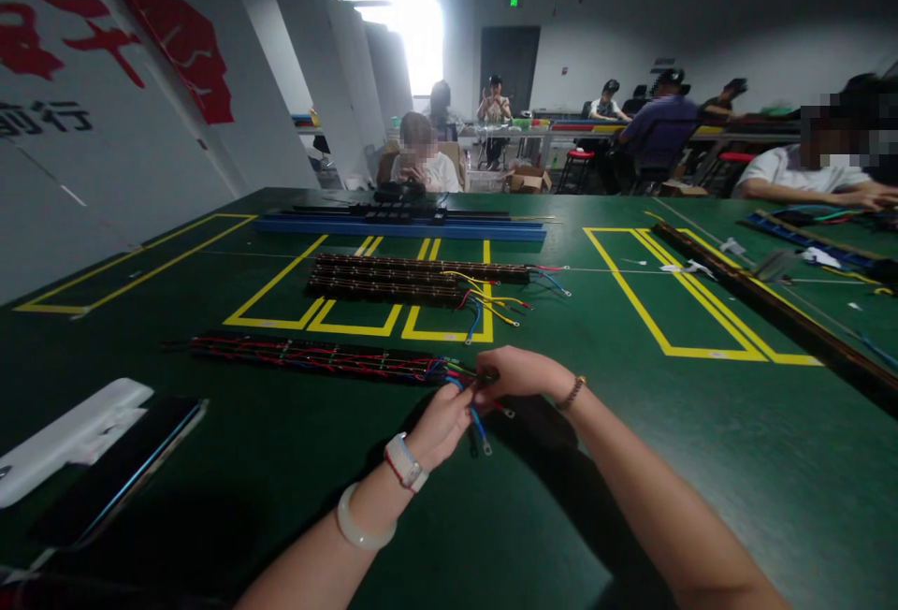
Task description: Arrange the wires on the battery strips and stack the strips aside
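Both of my hands meet at the right end of a long dark wiring assembly (315, 359) with red, blue and black wires along it. My left hand (443, 421) pinches the bundle of loose wires that comes out of this end. Fingers of my right hand (523, 374) are closed on the same bundle, close against the left fingertips. Blue wires (479, 428) and a red wire (501, 408) with metal ring terminals stick out past my fingers. Exactly which wires each hand grips is hidden.
Behind lie several similar dark assemblies (393, 278) with yellow, blue and red leads. A blue channel (399, 228) lies farther back. At left are a white device (77, 437) and a dark phone-like slab (126, 470). Another long bar (772, 306) crosses the right side. Co-workers sit around.
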